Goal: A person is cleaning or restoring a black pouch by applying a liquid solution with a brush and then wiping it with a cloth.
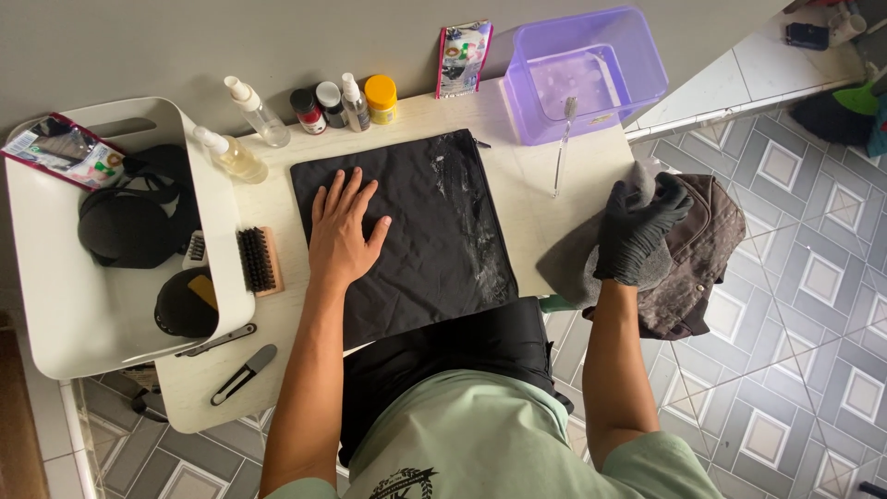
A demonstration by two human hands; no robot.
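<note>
- We see the right hand (636,231), in a black glove, with its grip closed on a grey cloth (577,263) that it presses against a brown cap (704,249)
- The cap is held off the right edge of the table (531,208), over the tiled floor (795,305), and the cloth drapes down beside it
- Our left hand (340,229) is bare and lies flat, fingers spread, its grip open and holding nothing
- It rests on a black mat (416,231) spread over the middle of the table; the mat shows pale smears along its right side
- Just right of the mat, a thin brush (562,148) lies on the table, its head resting against the purple tub (582,74) at the far right corner
- Left of the mat lies a wooden brush (261,261) with dark bristles
- Along the far edge stand two spray bottles (242,134), then small jars (319,103), one more small spray bottle and a yellow-lidded jar (381,98)
- A packet (462,57) leans on the wall behind them
- A white tray (102,305) at the left holds dark caps (129,222), a packet and a round tin
- Near the front left edge of the table lie two dark tools (238,360); what kind we cannot tell
</note>
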